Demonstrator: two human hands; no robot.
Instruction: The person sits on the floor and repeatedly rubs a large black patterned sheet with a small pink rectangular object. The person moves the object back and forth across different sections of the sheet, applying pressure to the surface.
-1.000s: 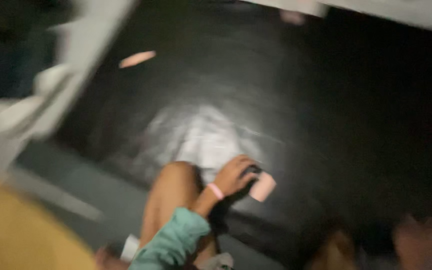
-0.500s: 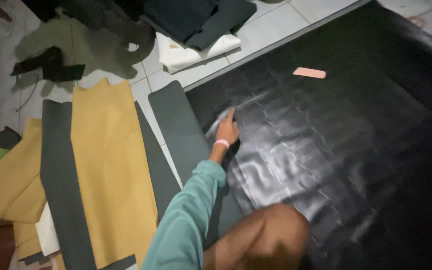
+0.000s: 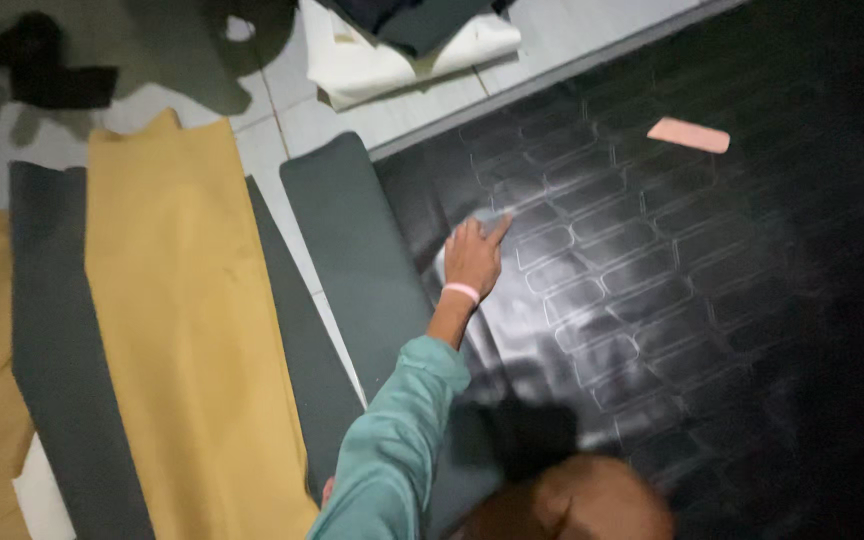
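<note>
Left hand [image 3: 474, 258] presses open on my black embossed sheet [image 3: 652, 300], marking; right hand unseen; next needs steady tracing.

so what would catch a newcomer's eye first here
First the big glossy black sheet with traced outlines filling the right side, a hand pressed flat near its left edge. Then the mustard yellow fabric between dark grey strips on the left, and a small pink piece lying on the sheet, upper right.
</note>
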